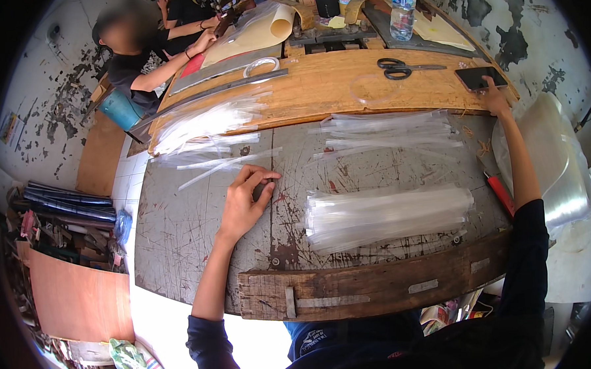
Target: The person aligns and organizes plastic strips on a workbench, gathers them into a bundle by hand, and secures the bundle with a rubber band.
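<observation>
My left hand [246,198] rests on the scratched grey work surface [199,241], loosely curled, with a gap between thumb and fingers and nothing seen in it. Just beyond it lie loose clear plastic strips [225,164]. My right hand [495,98] reaches to the far right, a finger stretched onto the screen of a black smartphone [481,79] lying on the wooden board; its other fingers are partly hidden. Between my arms is a thick, neat stack of clear strips [389,213]. More strips [389,133] lie spread behind that stack, and a larger heap [204,126] sits at the left.
Black-handled scissors [396,68], a tape roll [262,68] and a long grey bar [219,90] lie on the wooden board [330,77]. A red-handled tool [499,192] is beside my right forearm. A wooden beam [379,283] edges the near side. Another person [138,66] works at far left.
</observation>
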### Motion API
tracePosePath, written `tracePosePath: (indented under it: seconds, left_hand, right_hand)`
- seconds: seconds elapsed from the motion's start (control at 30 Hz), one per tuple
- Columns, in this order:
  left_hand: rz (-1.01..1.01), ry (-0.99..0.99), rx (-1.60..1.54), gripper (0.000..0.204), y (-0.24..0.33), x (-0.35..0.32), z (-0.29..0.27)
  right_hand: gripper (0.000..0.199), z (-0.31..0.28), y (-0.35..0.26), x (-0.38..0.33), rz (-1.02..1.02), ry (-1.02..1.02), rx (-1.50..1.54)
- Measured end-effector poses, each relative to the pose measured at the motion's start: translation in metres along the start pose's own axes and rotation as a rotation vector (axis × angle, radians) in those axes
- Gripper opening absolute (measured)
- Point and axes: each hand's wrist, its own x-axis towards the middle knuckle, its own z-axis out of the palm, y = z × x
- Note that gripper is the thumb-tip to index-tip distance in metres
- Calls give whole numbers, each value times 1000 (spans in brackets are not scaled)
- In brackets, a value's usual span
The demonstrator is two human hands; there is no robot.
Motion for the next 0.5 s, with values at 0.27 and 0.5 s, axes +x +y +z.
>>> tracePosePath:
  seconds: [0.27,0.5]
  left_hand:
    - [26,1,21,22,1,0,0]
    - [12,-1,24,22,1,-1,0]
  right_hand:
    - [55,-4,10,3,-96,-31,-147]
    - [54,4,20,11,-143,1,-169]
